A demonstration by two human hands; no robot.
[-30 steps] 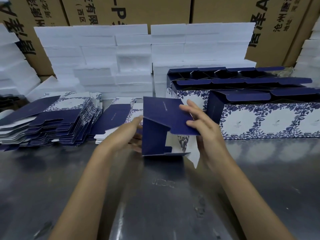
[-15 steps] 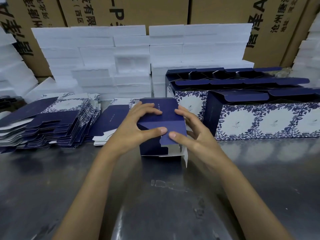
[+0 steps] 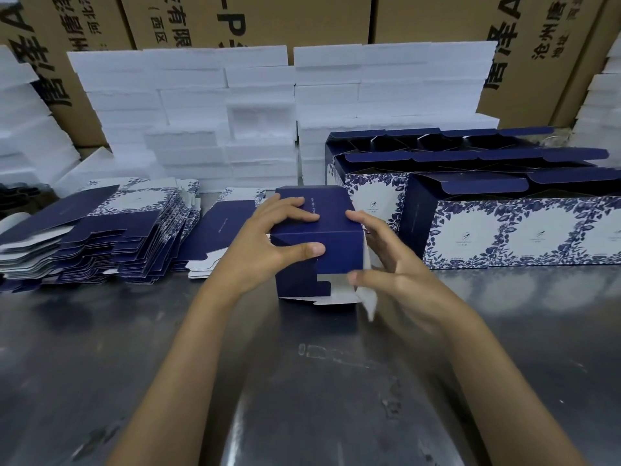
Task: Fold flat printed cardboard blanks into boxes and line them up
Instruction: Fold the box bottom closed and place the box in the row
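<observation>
A half-folded navy box (image 3: 316, 243) stands on the steel table (image 3: 302, 381) at the middle of the view, its top panel closed and facing up, a line of small pale print across it. On the near face the dark panel ends in a stepped edge, and below it white flaps (image 3: 339, 292) stick out unfolded at the bottom right corner. The left hand (image 3: 268, 243) grips the box from its left side: fingers curl over the top panel and the thumb presses the near face. The right hand (image 3: 393, 264) clasps the right side, fingers reaching over the top right edge and the thumb lying across the white flap low on the near face. Just left of the box lies a small pile of flat blanks (image 3: 221, 237), navy side up, and further left a bigger, fanned stack of blanks (image 3: 100, 240) with navy and floral-printed faces showing. To the right, just beside the right hand, finished boxes (image 3: 504, 210) stand in rows, their white fronts framed with blue leaves and their navy top flaps open. Behind everything, white foam blocks (image 3: 255, 116) are stacked in a wall, and brown cartons (image 3: 275, 18) with black print rise behind those.
</observation>
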